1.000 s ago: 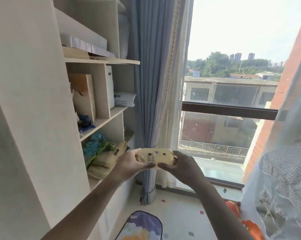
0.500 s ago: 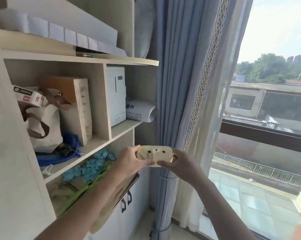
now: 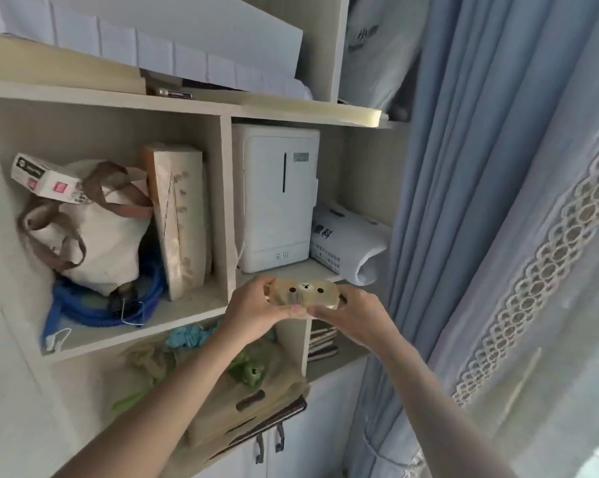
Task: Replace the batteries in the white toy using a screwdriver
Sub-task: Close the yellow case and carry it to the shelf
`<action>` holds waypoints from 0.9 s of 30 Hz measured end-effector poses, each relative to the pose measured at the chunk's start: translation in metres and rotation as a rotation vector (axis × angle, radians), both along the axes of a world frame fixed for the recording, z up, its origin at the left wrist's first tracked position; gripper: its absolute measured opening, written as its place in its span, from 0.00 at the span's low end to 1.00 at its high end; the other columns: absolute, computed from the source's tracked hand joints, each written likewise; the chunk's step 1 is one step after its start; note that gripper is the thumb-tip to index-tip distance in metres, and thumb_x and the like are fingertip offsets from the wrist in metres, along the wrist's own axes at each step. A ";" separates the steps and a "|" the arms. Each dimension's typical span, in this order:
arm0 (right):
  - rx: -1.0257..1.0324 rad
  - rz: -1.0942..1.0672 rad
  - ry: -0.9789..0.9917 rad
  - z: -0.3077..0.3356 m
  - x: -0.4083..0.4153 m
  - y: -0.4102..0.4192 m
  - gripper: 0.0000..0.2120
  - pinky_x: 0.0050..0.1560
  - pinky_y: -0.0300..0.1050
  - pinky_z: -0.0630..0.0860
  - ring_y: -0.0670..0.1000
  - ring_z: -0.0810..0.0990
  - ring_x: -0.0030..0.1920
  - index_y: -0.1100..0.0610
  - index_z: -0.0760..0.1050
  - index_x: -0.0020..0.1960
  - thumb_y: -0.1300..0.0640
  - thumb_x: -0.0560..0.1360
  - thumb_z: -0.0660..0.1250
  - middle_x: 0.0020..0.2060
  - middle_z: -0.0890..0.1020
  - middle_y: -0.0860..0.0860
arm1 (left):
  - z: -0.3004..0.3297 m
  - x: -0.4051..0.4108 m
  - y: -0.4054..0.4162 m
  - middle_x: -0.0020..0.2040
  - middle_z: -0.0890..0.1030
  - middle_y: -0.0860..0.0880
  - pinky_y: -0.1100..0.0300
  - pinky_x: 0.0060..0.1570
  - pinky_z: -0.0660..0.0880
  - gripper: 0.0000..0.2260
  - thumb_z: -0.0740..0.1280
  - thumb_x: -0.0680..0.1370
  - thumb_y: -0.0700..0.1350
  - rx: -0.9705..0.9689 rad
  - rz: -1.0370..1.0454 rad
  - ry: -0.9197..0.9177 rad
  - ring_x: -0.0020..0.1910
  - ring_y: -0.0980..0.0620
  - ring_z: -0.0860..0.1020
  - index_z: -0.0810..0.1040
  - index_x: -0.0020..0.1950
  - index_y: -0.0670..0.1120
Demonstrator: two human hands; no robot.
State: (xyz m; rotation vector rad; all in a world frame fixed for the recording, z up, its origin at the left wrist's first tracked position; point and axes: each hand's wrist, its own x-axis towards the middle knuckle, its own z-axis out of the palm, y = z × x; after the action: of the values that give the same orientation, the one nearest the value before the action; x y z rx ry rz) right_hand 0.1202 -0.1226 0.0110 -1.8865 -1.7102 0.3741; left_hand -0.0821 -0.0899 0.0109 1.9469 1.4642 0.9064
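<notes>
shelves at 10 o'clock, curtain at 3; left hand and right hand grip toy, face up, long axis 9-to-3.

Pale wooden shelf unit split into open compartments. In the left one, cloth bag with small carton on top, blue rope coiled beside, flat packet leaning upright. In the right one, white appliance upright, rolled white bag just beside.
</notes>
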 end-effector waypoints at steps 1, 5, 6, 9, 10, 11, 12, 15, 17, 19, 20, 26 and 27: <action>-0.007 0.027 -0.007 0.001 0.004 0.015 0.38 0.47 0.48 0.81 0.47 0.80 0.48 0.47 0.77 0.62 0.24 0.61 0.66 0.47 0.83 0.44 | -0.002 0.003 0.010 0.61 0.82 0.54 0.67 0.44 0.72 0.36 0.81 0.65 0.60 -0.006 0.028 -0.004 0.53 0.56 0.79 0.76 0.69 0.49; 0.001 0.139 -0.021 0.000 0.011 0.073 0.33 0.47 0.44 0.78 0.46 0.80 0.47 0.49 0.77 0.63 0.30 0.65 0.72 0.49 0.84 0.45 | -0.013 0.008 0.051 0.56 0.84 0.54 0.63 0.43 0.77 0.36 0.79 0.63 0.65 0.020 0.133 0.027 0.51 0.54 0.82 0.78 0.65 0.48; 0.012 0.161 -0.006 -0.002 0.012 0.086 0.30 0.47 0.44 0.79 0.44 0.81 0.46 0.47 0.78 0.61 0.31 0.65 0.72 0.48 0.84 0.43 | -0.014 0.010 0.061 0.55 0.84 0.52 0.59 0.44 0.80 0.34 0.79 0.64 0.66 0.019 0.149 0.041 0.50 0.53 0.82 0.79 0.63 0.48; 0.009 0.218 -0.014 -0.006 0.013 0.124 0.27 0.47 0.44 0.81 0.42 0.82 0.43 0.44 0.81 0.56 0.29 0.63 0.70 0.43 0.85 0.42 | -0.016 0.014 0.081 0.46 0.85 0.51 0.48 0.46 0.82 0.34 0.74 0.60 0.72 0.019 0.202 0.041 0.45 0.52 0.83 0.81 0.53 0.48; 0.001 0.237 -0.016 -0.006 0.014 0.136 0.28 0.47 0.45 0.81 0.43 0.82 0.43 0.44 0.81 0.55 0.29 0.63 0.70 0.43 0.85 0.42 | -0.015 0.016 0.087 0.44 0.85 0.51 0.48 0.44 0.82 0.34 0.73 0.58 0.74 0.022 0.223 0.040 0.43 0.52 0.83 0.81 0.51 0.48; -0.008 0.266 -0.028 -0.007 0.014 0.146 0.28 0.47 0.46 0.82 0.43 0.82 0.43 0.45 0.80 0.55 0.28 0.63 0.70 0.43 0.85 0.42 | -0.015 0.019 0.091 0.41 0.83 0.52 0.51 0.40 0.81 0.34 0.73 0.58 0.74 0.021 0.243 0.045 0.40 0.54 0.82 0.80 0.49 0.48; -0.020 0.294 -0.045 -0.007 0.014 0.155 0.30 0.47 0.46 0.82 0.44 0.82 0.43 0.46 0.80 0.55 0.27 0.62 0.70 0.43 0.84 0.43 | -0.014 0.021 0.094 0.39 0.81 0.53 0.57 0.36 0.77 0.32 0.75 0.60 0.73 0.014 0.262 0.056 0.37 0.56 0.79 0.77 0.46 0.48; -0.045 0.354 -0.072 -0.006 0.012 0.173 0.40 0.44 0.46 0.79 0.46 0.81 0.42 0.48 0.77 0.52 0.18 0.54 0.65 0.41 0.83 0.45 | -0.012 0.028 0.099 0.37 0.72 0.54 0.65 0.28 0.66 0.28 0.78 0.66 0.65 -0.013 0.331 0.073 0.32 0.60 0.69 0.72 0.48 0.45; -0.044 0.400 -0.088 -0.005 0.013 0.182 0.44 0.43 0.48 0.80 0.48 0.81 0.41 0.50 0.77 0.50 0.16 0.50 0.63 0.41 0.83 0.48 | -0.014 0.031 0.101 0.40 0.72 0.54 0.67 0.28 0.68 0.31 0.78 0.68 0.64 -0.027 0.365 0.078 0.32 0.61 0.68 0.71 0.55 0.43; -0.034 0.442 -0.131 -0.005 0.015 0.188 0.42 0.40 0.49 0.79 0.49 0.81 0.40 0.51 0.77 0.47 0.16 0.52 0.63 0.40 0.83 0.49 | -0.015 0.033 0.103 0.40 0.75 0.51 0.67 0.27 0.68 0.30 0.77 0.69 0.62 -0.064 0.411 0.090 0.32 0.58 0.71 0.70 0.56 0.44; -0.025 0.466 -0.148 -0.004 0.017 0.191 0.41 0.36 0.48 0.77 0.48 0.80 0.37 0.51 0.77 0.45 0.16 0.53 0.63 0.39 0.83 0.49 | -0.016 0.034 0.104 0.41 0.76 0.50 0.66 0.28 0.69 0.29 0.77 0.70 0.62 -0.089 0.432 0.103 0.33 0.56 0.73 0.70 0.57 0.44; 0.011 0.528 -0.226 -0.014 0.024 0.203 0.46 0.49 0.49 0.78 0.50 0.78 0.50 0.50 0.74 0.55 0.15 0.55 0.58 0.50 0.79 0.46 | -0.016 0.039 0.106 0.48 0.82 0.47 0.56 0.42 0.78 0.25 0.76 0.71 0.61 -0.135 0.479 0.142 0.44 0.50 0.81 0.74 0.56 0.44; 0.023 0.532 -0.254 -0.016 0.025 0.204 0.49 0.54 0.50 0.77 0.52 0.77 0.55 0.51 0.73 0.59 0.14 0.55 0.56 0.55 0.78 0.48 | -0.017 0.040 0.106 0.48 0.82 0.48 0.58 0.42 0.77 0.24 0.76 0.71 0.61 -0.133 0.487 0.141 0.44 0.52 0.81 0.75 0.56 0.45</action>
State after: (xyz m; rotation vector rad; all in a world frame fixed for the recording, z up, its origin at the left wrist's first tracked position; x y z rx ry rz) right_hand 0.1457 0.0817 -0.0051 -1.4872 -2.3755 0.3189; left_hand -0.0422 0.0163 -0.0059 1.6103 2.0785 0.8524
